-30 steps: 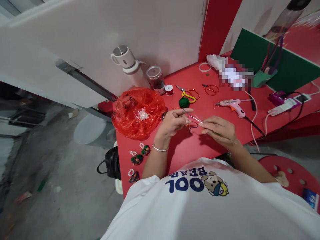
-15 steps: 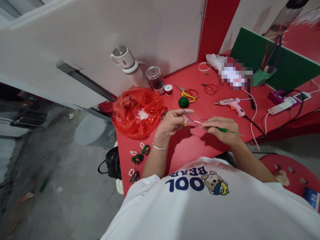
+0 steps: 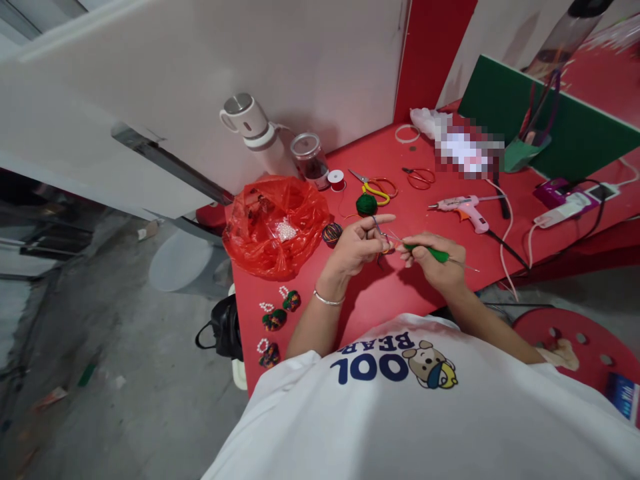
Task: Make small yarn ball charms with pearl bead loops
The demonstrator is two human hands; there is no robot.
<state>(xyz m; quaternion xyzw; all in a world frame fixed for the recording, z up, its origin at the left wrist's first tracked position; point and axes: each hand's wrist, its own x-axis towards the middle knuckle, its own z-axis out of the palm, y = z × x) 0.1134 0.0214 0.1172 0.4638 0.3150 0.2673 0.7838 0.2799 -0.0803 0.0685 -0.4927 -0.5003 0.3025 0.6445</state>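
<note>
My left hand (image 3: 359, 247) has dark yarn (image 3: 375, 224) running over its raised index finger, and its thumb and other fingers pinch a small piece of yarn work (image 3: 387, 249). In my right hand (image 3: 439, 265) is a crochet hook (image 3: 431, 253) with a green grip, its thin metal tip pointing at the yarn work. The two hands are close together above the red table. A multicoloured yarn ball (image 3: 332, 234) lies beside my left wrist, and a green yarn ball (image 3: 367, 205) sits beyond the fingers.
Left on the red table (image 3: 360, 298) are a red plastic bag (image 3: 255, 250) with white beads and several beaded yarn ornaments (image 3: 275, 319). Beyond lie yellow-handled scissors (image 3: 376, 191), red-handled snips (image 3: 419, 177), a thread spool (image 3: 337, 180), a jar (image 3: 310, 160) and a pink glue gun (image 3: 465, 211).
Both hands have drawn closer together, the left moving right and the right slightly left. The left index finger stretches out further, and the multicoloured yarn ball shows more fully.
</note>
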